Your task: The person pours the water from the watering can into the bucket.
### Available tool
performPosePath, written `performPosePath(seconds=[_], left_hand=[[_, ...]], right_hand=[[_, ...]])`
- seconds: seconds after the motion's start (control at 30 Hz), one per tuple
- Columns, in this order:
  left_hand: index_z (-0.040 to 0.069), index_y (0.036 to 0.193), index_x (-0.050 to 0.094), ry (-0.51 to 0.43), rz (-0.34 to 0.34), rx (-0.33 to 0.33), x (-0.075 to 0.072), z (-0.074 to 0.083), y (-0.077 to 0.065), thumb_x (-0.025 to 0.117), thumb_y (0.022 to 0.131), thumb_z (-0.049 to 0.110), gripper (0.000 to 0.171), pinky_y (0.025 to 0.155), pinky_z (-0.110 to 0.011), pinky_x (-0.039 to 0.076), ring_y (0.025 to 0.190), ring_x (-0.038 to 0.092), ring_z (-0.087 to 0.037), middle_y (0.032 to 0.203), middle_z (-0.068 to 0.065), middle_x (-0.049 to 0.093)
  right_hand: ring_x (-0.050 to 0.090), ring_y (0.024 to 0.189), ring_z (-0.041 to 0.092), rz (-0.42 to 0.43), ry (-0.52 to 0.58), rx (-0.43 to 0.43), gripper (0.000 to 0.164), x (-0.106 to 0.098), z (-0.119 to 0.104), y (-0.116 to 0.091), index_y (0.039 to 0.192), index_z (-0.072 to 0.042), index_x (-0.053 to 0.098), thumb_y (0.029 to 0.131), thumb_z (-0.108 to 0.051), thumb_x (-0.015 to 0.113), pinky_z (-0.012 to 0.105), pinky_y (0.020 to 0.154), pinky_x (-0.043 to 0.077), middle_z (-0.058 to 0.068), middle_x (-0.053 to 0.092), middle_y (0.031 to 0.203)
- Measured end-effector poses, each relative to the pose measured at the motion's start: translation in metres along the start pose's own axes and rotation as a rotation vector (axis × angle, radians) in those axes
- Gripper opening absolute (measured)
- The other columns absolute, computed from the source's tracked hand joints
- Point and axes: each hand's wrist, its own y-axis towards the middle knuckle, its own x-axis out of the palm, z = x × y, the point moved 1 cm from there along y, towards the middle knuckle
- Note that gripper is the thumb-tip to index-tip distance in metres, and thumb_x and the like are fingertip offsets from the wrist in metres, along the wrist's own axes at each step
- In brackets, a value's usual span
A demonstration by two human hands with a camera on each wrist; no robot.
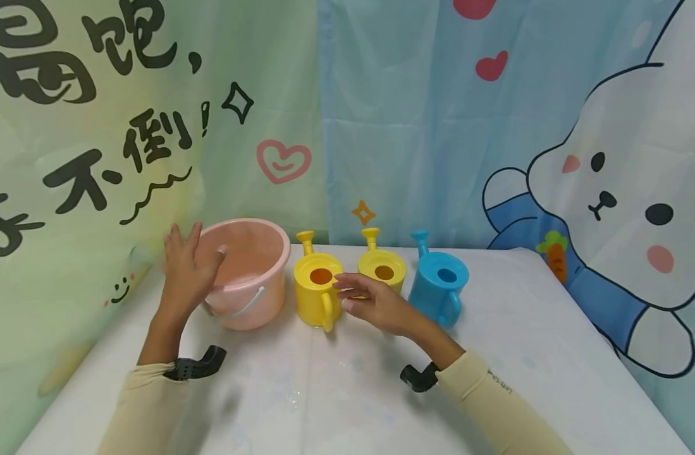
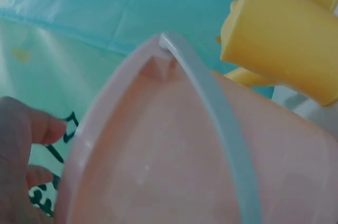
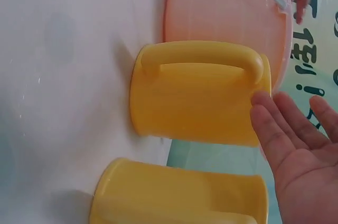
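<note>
A pink bucket point(image 1: 253, 297) with a pale handle stands upright at the left of the table. My left hand point(image 1: 188, 272) is at its left rim, fingers spread and extended; in the left wrist view the fingers appear apart from the rim. Right of the bucket is a yellow watering can point(image 1: 310, 297), its handle towards me. My right hand point(image 1: 378, 306) reaches close to that can's right side with fingers nearly straight, gripping nothing. Whether the fingertips touch the can, I cannot tell. Behind the right hand, partly hidden, stands a second yellow watering can point(image 1: 389, 262).
A blue watering can point(image 1: 438, 287) is at the right end of the row. The white tabletop point(image 1: 313, 404) stretches in front of the row. Behind everything hangs a printed curtain point(image 1: 393, 126) with a rabbit and lettering.
</note>
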Motion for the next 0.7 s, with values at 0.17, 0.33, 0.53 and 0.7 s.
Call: performPosePath(seconds=[0.17, 0.33, 0.53, 0.7], left_hand=[[0.010, 0.139, 0.023, -0.132, 0.072, -0.127, 0.003, -0.012, 0.001, 0.048, 0.086, 0.035, 0.063, 0.099, -0.052, 0.010, 0.129, -0.001, -0.030, 0.144, -0.014, -0.006], [0.012, 0.139, 0.025, -0.258, 0.120, -0.249, 0.007, -0.019, -0.001, 0.042, 0.089, 0.023, 0.054, 0.102, -0.040, 0.009, 0.130, 0.003, -0.021, 0.145, -0.007, 0.001], [0.015, 0.139, 0.024, -0.448, 0.162, -0.380, 0.017, -0.025, -0.003, 0.035, 0.092, 0.015, 0.048, 0.096, -0.030, 0.028, 0.122, 0.029, -0.015, 0.142, -0.002, 0.022], [0.011, 0.139, 0.021, -0.634, 0.208, -0.468, 0.021, -0.028, -0.002, 0.032, 0.091, 0.009, 0.050, 0.101, -0.026, 0.015, 0.127, 0.017, -0.011, 0.142, -0.002, 0.021]], right_hand=[[0.043, 0.112, 0.032, -0.017, 0.025, -0.002, 0.047, 0.005, 0.007, 0.001, 0.129, 0.001, 0.036, 0.088, -0.017, 0.052, 0.029, 0.084, 0.042, 0.019, 0.046, 0.123], [0.047, 0.109, 0.029, 0.031, 0.082, 0.011, 0.042, 0.011, 0.016, 0.003, 0.124, 0.003, 0.041, 0.088, -0.016, 0.052, 0.029, 0.083, 0.042, 0.020, 0.048, 0.120], [0.053, 0.100, 0.024, 0.114, 0.115, 0.043, 0.038, 0.018, 0.026, 0.005, 0.119, 0.004, 0.044, 0.087, -0.013, 0.055, 0.028, 0.080, 0.044, 0.020, 0.049, 0.116], [0.049, 0.103, 0.027, 0.096, 0.139, 0.106, 0.042, 0.024, 0.032, 0.006, 0.120, 0.005, 0.042, 0.085, -0.014, 0.057, 0.028, 0.081, 0.044, 0.018, 0.049, 0.116]])
